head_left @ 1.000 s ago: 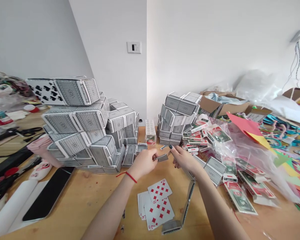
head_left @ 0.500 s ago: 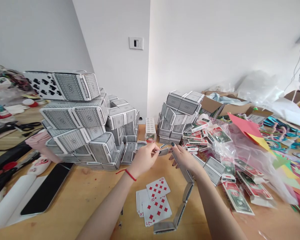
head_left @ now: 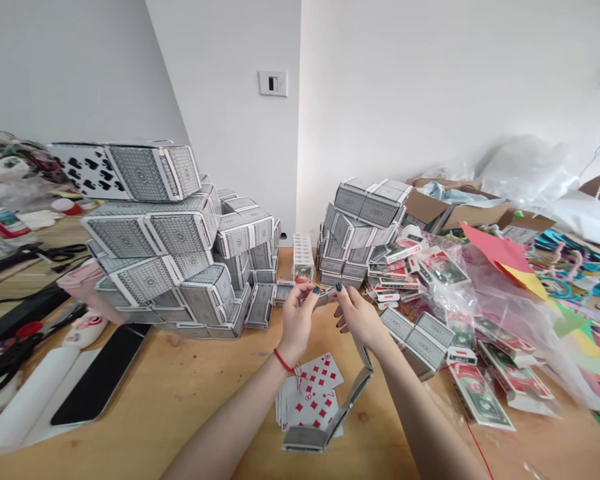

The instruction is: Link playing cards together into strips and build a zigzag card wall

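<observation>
1. A folded card (head_left: 325, 296) at five o'clock is pinched by the left hand (head_left: 297, 320).
2. The right hand (head_left: 360, 319) is placed alongside (grip cannot be told).
3. Diamond cards (head_left: 323, 373), at six, are partly hidden by a card strip (head_left: 359, 387).

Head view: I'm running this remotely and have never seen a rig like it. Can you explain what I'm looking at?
There is no machine here: these are a person's bare hands, seen from one camera worn on the head, looking forward and down. The left hand, with a red cord at its wrist, pinches a small grey piece. The right hand has its fingers near the other end; its grip is partly hidden. Below it, a strip of joined grey panels crosses in front of loose diamond cards. On the wooden table stand a large card-block stack at left and a smaller one at right, with red-and-green card boxes further right.
</observation>
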Demonstrator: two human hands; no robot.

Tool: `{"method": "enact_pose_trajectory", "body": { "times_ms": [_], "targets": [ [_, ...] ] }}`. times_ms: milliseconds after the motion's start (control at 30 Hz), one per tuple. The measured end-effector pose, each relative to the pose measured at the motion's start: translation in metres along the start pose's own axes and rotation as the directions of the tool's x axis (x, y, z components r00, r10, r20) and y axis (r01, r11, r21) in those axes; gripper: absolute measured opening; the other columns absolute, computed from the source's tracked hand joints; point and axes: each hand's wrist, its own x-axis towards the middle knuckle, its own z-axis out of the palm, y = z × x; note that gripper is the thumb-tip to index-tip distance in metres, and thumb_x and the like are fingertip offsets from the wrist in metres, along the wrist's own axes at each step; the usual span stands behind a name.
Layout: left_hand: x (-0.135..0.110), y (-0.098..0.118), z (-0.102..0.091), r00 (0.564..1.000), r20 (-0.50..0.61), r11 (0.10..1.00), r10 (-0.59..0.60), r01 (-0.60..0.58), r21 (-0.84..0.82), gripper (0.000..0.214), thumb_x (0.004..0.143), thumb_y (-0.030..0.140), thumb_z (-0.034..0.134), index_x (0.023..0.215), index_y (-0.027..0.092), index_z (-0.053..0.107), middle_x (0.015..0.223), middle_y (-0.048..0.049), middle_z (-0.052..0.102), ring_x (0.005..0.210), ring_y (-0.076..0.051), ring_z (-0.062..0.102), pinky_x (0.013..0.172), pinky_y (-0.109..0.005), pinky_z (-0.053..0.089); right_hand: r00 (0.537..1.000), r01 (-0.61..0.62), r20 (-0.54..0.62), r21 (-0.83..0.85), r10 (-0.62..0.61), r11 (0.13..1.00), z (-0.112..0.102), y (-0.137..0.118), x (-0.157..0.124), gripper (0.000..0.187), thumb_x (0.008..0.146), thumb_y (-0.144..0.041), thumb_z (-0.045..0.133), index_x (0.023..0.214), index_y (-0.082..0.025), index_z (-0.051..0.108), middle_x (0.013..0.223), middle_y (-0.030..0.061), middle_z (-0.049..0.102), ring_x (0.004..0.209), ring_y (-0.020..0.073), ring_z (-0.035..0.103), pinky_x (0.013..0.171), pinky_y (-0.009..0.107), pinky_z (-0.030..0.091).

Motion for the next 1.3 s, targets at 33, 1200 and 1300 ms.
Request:
{"method": "enact_pose_trajectory", "body": {
  "times_ms": [33, 1200, 1300],
  "targets": [
    [-0.001, -0.001, 0.001, 1.000, -0.005, 0.998, -0.017, 0.016, -0.061, 0.016, 0.074, 0.028, 0.051, 0.085, 0.017, 0.052, 0.087, -0.0034, 0.058, 0.081, -0.014, 0.057, 0.073, -0.027, 0.046, 1.000, 0.013, -0.013, -0.022, -0.014, 1.000, 0.000, -0.001, -0.001, 0.038, 0.085, -0.055, 0.026, 0.078, -0.023, 0.045, 0.067, 0.0022, 0.061, 0.054, 0.0145, 0.059, 0.048, 0.024, 0.044],
    [0.002, 0.021, -0.017, 0.925, 0.211, 0.931, 0.316, -0.345, 0.118, 0.017, 0.079, 0.023, 0.044, 0.086, 0.016, 0.058, 0.093, -0.0070, 0.058, 0.097, -0.020, 0.051, 0.090, -0.034, 0.037, 0.978, 0.180, 0.101, 0.020, -0.181, 0.983, -0.005, -0.020, -0.017, 0.062, 0.082, -0.060, 0.019, 0.060, -0.015, 0.056, 0.060, 0.0055, 0.056, 0.058, 0.0161, 0.052, 0.054, 0.025, 0.036],
    [0.004, 0.025, -0.022, 0.922, 0.262, 0.938, 0.284, -0.325, 0.125, 0.017, 0.079, 0.022, 0.043, 0.084, 0.016, 0.058, 0.089, -0.0059, 0.058, 0.091, -0.018, 0.053, 0.084, -0.032, 0.040, 0.968, 0.190, 0.160, 0.050, -0.196, 0.980, -0.006, -0.021, -0.018, 0.063, 0.082, -0.061, 0.021, 0.065, -0.014, 0.060, 0.063, 0.0058, 0.057, 0.060, 0.0157, 0.051, 0.055, 0.025, 0.037]
  ]
}}
